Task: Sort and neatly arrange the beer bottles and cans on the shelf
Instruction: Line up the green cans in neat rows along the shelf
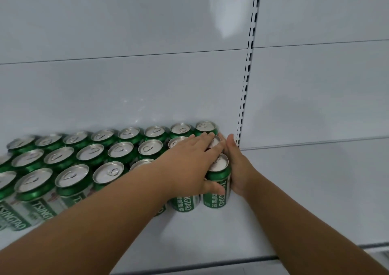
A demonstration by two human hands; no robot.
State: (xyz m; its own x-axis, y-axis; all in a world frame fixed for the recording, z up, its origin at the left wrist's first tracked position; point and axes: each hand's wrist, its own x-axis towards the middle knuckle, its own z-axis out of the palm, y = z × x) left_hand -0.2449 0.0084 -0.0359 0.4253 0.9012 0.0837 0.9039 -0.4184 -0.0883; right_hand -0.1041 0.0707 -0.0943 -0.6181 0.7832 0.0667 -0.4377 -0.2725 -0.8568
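Note:
Several green Tsingtao beer cans (72, 178) with silver tops stand in three rows on a white shelf (210, 232), from the left edge to the middle. My left hand (189, 161) lies flat with straight fingers over the tops of the cans at the right end of the rows, its thumb against the front-row end can (216, 180). My right hand (235, 163) presses its straight fingers against the right side of that can and the can behind it. No bottles are in view.
The white back panel (126, 85) rises behind the cans. A slotted upright (245, 85) runs down just right of my right hand. The shelf continues to the right (315, 190). Its front edge (189, 264) is at the bottom.

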